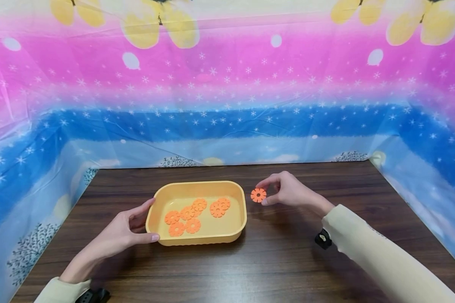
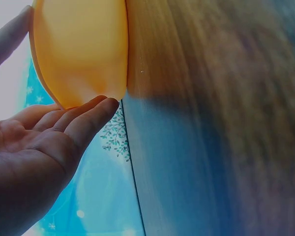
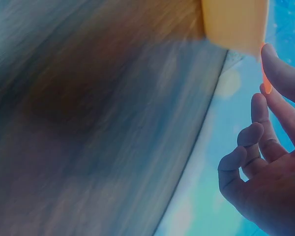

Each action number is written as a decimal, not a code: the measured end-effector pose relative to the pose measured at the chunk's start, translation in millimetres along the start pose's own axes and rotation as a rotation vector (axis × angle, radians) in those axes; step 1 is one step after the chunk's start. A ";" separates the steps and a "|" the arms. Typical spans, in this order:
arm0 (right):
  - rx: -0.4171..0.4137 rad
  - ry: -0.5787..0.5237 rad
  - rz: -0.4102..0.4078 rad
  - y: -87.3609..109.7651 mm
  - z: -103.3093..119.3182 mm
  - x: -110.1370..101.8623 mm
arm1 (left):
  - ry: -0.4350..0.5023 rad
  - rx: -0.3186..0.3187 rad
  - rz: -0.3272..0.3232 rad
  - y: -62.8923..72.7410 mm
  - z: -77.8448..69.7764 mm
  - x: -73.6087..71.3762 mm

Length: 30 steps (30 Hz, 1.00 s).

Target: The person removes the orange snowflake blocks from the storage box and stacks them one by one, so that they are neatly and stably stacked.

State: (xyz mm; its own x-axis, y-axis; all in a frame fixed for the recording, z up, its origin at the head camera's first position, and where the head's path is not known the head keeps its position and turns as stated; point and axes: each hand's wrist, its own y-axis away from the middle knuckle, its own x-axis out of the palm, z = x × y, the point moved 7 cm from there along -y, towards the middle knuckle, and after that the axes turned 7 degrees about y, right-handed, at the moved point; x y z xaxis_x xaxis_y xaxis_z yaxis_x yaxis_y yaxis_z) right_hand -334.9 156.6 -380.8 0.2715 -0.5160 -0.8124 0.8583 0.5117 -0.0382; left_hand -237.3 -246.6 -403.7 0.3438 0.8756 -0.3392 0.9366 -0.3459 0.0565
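Observation:
A yellow rectangular plastic basin (image 1: 197, 241) with rounded corners sits on the dark table. Several orange flower-shaped plastic discs (image 1: 192, 226) lie in it, some overlapping. My left hand (image 1: 117, 231) holds the basin's left end, thumb near the front corner and fingers at the back. In the left wrist view, the fingers (image 2: 91, 118) lie against the basin's outer wall (image 2: 83, 44). Just off the basin's right end, my right hand (image 1: 288, 189) pinches one orange disc (image 1: 258, 195) between thumb and fingers. The right wrist view shows that disc (image 3: 266, 73) edge-on, the other fingers loosely bent.
The wood-grain table (image 1: 288, 261) extends around the basin. A printed cloth (image 1: 227, 122) in pink and blue with snowflakes hangs behind the table and along both sides. Each sleeve has a black wrist device; the right one (image 1: 323, 239) shows beneath the cuff.

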 end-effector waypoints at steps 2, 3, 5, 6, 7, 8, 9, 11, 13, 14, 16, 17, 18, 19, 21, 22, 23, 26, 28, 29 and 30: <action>0.014 -0.003 -0.004 3.5 -9.4 -1.3 | 0.000 -0.001 -0.001 -0.1 -0.1 -0.2; 0.021 -0.005 -0.003 5.1 -14.2 -1.8 | 0.000 -0.002 -0.001 -0.1 -0.2 -0.3; 0.036 -0.003 -0.003 8.3 -23.6 -2.4 | 0.000 -0.005 -0.002 -0.2 -0.1 -0.5; 0.043 -0.001 -0.003 9.9 -28.1 -2.7 | -0.001 -0.005 -0.002 -0.2 0.0 -0.5; 0.045 0.000 -0.002 11.4 -32.1 -3.0 | -0.001 -0.006 -0.003 -0.1 0.2 -0.6; 0.051 0.000 -0.002 13.3 -35.9 -3.4 | 0.001 -0.007 -0.003 -0.1 0.4 -0.5; 0.058 0.002 -0.001 15.1 -39.7 -3.7 | -0.001 -0.007 -0.004 -0.1 0.5 -0.4; 0.071 -0.001 0.000 18.7 -46.6 -4.3 | -0.002 -0.006 -0.004 -0.2 1.0 0.1; 0.080 -0.005 0.005 21.7 -52.4 -4.4 | -0.004 -0.008 -0.003 -0.2 1.4 0.6; 0.087 -0.005 0.007 22.9 -55.3 -4.2 | -0.007 -0.009 -0.004 -0.1 1.4 0.8; 0.089 -0.006 0.010 24.8 -60.1 -4.1 | -0.014 -0.011 -0.006 -0.1 1.4 0.9; 0.090 -0.005 0.013 26.0 -62.3 -4.1 | -0.016 -0.013 -0.007 -0.1 1.3 0.9; 0.091 -0.005 0.014 27.0 -64.2 -4.1 | -0.018 -0.012 -0.008 -0.2 1.1 0.7; 0.091 -0.004 0.015 28.0 -66.2 -4.1 | -0.018 -0.013 -0.008 -0.2 0.9 0.6; 0.094 -0.003 0.015 29.8 -69.5 -4.1 | -0.015 -0.013 -0.007 -0.5 0.6 0.5; 0.095 -0.001 0.014 30.7 -70.7 -4.2 | -0.014 -0.013 -0.006 -0.5 0.5 0.5; 0.093 0.002 0.013 31.2 -71.8 -4.1 | -0.011 -0.015 -0.005 -0.4 0.4 0.6; 0.083 0.011 0.010 32.0 -73.5 -4.2 | -0.007 -0.021 -0.005 0.1 0.5 0.8; 0.081 0.018 0.010 32.3 -74.7 -4.3 | -0.004 -0.023 -0.006 0.4 0.6 0.8; 0.081 0.020 0.011 32.6 -75.3 -4.4 | -0.001 -0.024 -0.006 0.5 0.7 0.9; 0.087 0.021 0.011 32.8 -76.1 -4.4 | 0.003 -0.024 -0.006 0.6 0.8 0.9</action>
State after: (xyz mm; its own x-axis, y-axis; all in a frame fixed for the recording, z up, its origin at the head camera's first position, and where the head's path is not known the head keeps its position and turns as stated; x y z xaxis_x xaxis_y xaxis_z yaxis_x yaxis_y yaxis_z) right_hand -341.1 228.0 -422.8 0.2728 -0.4956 -0.8246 0.8899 0.4556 0.0206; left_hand -236.5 -246.3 -404.7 0.3382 0.8787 -0.3369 0.9400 -0.3323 0.0770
